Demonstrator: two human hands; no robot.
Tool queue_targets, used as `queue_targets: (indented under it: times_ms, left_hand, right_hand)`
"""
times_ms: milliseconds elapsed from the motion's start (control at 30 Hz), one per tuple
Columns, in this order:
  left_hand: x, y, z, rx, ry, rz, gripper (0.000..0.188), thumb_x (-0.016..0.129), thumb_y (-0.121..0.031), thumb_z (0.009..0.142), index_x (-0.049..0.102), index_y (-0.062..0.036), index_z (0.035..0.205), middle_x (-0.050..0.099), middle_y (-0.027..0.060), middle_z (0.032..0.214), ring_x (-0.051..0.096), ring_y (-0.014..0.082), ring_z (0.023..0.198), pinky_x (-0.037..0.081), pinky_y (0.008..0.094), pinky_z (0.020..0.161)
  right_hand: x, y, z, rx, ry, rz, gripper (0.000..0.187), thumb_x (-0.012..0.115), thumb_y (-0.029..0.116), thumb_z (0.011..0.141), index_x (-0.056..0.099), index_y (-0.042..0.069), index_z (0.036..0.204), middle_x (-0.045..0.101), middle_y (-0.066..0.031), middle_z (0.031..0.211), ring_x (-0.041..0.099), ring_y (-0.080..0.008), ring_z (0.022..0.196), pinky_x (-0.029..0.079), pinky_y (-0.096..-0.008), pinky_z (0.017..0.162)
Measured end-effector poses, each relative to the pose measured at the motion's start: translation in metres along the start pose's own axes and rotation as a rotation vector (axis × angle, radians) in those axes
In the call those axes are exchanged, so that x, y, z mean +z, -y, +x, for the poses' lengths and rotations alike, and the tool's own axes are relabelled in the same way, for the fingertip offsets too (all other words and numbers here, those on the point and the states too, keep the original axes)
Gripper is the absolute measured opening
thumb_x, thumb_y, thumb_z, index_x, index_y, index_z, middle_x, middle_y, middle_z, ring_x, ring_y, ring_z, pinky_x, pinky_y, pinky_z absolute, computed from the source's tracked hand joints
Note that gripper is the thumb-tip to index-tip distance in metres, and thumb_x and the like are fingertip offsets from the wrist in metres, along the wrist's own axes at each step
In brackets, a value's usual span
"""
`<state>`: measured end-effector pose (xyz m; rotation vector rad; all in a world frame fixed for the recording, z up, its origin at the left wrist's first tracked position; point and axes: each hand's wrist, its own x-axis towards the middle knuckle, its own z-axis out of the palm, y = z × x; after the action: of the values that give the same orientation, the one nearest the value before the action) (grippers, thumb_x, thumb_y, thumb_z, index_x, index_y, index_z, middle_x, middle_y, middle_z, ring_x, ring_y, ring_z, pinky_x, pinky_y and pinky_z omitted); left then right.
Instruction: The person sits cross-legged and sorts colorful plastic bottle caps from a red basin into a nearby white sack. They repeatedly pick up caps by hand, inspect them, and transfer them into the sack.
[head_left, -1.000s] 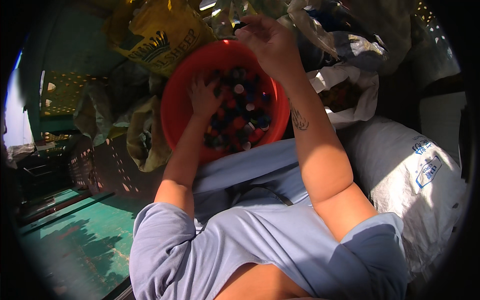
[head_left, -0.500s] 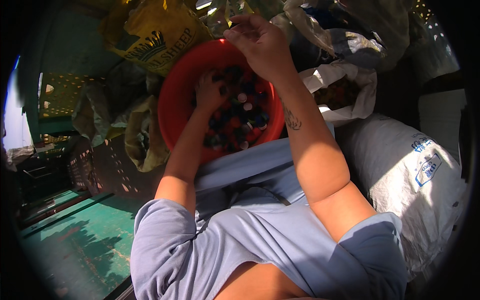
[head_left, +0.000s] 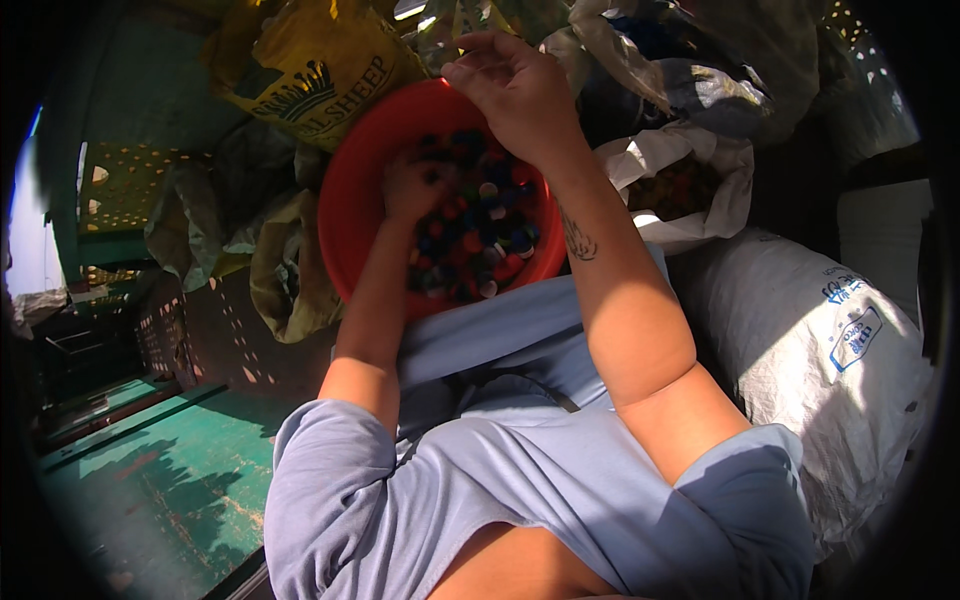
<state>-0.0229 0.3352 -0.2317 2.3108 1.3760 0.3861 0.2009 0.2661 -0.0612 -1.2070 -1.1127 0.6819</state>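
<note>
A red plastic basin (head_left: 352, 160) holds a heap of small bottle caps (head_left: 470, 240), mostly blue, red, black and white. My left hand (head_left: 408, 188) is down in it at the left side of the heap, touching the caps. Shadow and motion blur smear its fingers, so any cap in them cannot be made out. Above the basin's far right rim I hold my right hand (head_left: 515, 85), its fingers loosely bent and apart. No cap shows in it, though part of its palm side is hidden.
Beyond the basin leans a yellow printed bag (head_left: 320, 75). An open white sack (head_left: 735, 185) with small coloured pieces stands at right, above a full white woven sack (head_left: 800, 350). A dirty beige sack (head_left: 290, 280) is left, near a green surface (head_left: 180, 490).
My left hand has shifted slightly left and back within the basin, and some caps lie differently. My right hand has hardly moved; its fingers sit slightly further left.
</note>
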Motion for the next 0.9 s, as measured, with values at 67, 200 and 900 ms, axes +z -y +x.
queue_targets:
  times_ms: [67, 200, 900]
  left_hand:
    - [-0.012, 0.000, 0.002, -0.307, 0.079, -0.757, 0.031, 0.072, -0.034, 0.081, 0.074, -0.0079, 0.099, 0.068, 0.0045, 0.101, 0.063, 0.0173, 0.092, 0.048, 0.0329, 0.086]
    - [-0.027, -0.004, -0.007, -0.287, 0.147, -0.402, 0.032, 0.071, -0.033, 0.085, 0.074, -0.0023, 0.095, 0.069, 0.0040, 0.095, 0.062, 0.0122, 0.085, 0.047, 0.0258, 0.077]
    - [-0.006, -0.050, -0.026, 0.320, 0.120, 0.332, 0.027, 0.073, -0.039, 0.074, 0.076, -0.0174, 0.089, 0.058, 0.0080, 0.117, 0.051, 0.0306, 0.108, 0.044, 0.0435, 0.091]
  right_hand:
    - [0.000, 0.000, 0.002, 0.011, 0.005, 0.007, 0.033, 0.073, 0.024, 0.084, 0.066, 0.003, 0.108, 0.070, -0.0049, 0.089, 0.065, -0.0105, 0.082, 0.052, -0.0251, 0.077]
    - [0.001, -0.002, 0.002, 0.009, -0.011, -0.006, 0.033, 0.073, 0.024, 0.084, 0.066, 0.003, 0.108, 0.070, -0.0047, 0.089, 0.065, -0.0104, 0.083, 0.052, -0.0250, 0.077]
    - [-0.002, -0.005, 0.001, 0.008, -0.004, -0.020, 0.032, 0.073, 0.023, 0.084, 0.066, 0.003, 0.108, 0.070, -0.0041, 0.089, 0.066, -0.0099, 0.083, 0.053, -0.0247, 0.077]
